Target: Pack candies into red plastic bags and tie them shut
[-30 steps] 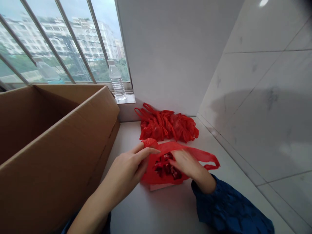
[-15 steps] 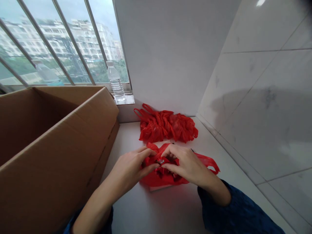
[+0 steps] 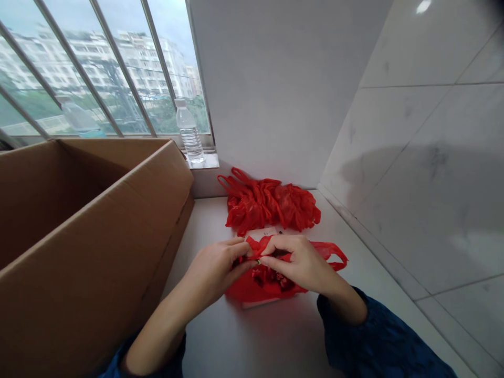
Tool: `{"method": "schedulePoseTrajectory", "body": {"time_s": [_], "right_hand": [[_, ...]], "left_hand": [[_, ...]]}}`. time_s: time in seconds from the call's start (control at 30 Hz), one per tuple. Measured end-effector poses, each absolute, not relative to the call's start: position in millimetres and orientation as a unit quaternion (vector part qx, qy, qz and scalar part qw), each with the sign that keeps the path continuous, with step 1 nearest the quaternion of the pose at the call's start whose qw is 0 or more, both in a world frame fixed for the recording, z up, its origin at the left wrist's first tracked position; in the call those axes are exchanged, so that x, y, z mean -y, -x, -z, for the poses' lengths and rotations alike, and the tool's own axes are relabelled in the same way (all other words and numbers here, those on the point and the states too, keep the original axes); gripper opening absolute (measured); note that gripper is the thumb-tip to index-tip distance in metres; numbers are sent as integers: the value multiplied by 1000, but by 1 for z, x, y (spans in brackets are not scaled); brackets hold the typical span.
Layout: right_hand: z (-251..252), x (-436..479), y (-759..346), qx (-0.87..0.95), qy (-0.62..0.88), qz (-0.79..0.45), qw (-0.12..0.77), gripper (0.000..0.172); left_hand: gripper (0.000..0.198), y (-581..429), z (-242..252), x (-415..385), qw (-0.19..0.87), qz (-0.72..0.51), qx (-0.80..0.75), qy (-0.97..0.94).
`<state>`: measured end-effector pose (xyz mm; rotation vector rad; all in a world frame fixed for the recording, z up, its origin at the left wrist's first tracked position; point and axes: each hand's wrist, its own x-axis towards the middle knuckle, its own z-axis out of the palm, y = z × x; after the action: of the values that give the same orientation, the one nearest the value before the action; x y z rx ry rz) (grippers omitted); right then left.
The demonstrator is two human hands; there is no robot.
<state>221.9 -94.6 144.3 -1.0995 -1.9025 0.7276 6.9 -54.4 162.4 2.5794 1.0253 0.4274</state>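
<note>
A red plastic bag (image 3: pixel 255 291) lies on the white surface in front of me, one handle loop sticking out to the right. My left hand (image 3: pixel 220 265) is closed in a pinch on the bag's gathered upper edge. From the other side my right hand (image 3: pixel 301 262) pinches the same edge, and the fingertips of both hands nearly meet. A tiny light-coloured bit shows between them, too small to name. Below the fingers, dark red printed packets (image 3: pixel 275 278) show in the bag's opening. A flat pale piece (image 3: pixel 262 303) juts out from underneath the bag.
More red plastic bags (image 3: pixel 271 202) lie bunched against the back wall. A large open cardboard box (image 3: pixel 118 226) stands at the left. On the window sill is a clear water bottle (image 3: pixel 190 131), with another bottle (image 3: pixel 81 118) behind the box. A tiled wall (image 3: pixel 425 199) borders the right.
The printed packet between my fingertips no longer shows there. My right hand has shifted slightly left, and more packets are visible below. The bag's right handle has also moved a little left.
</note>
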Motion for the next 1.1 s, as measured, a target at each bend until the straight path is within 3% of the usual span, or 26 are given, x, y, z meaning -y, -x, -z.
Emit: {"method": "schedulePoseTrajectory", "body": {"time_s": [0.33, 0.67, 0.97, 1.1], "right_hand": [[-150, 98, -235, 726, 503, -291, 368, 19], [-146, 94, -228, 648, 457, -404, 457, 27], [-137, 93, -212, 599, 455, -364, 549, 37], [-140, 94, -215, 621, 459, -353, 528, 32]], "left_hand": [[14, -6, -168, 57, 185, -179, -362, -896], [26, -10, -169, 61, 269, -243, -329, -872], [25, -13, -171, 62, 301, -287, -300, -858], [26, -12, -175, 61, 306, -278, -311, -856]]}}
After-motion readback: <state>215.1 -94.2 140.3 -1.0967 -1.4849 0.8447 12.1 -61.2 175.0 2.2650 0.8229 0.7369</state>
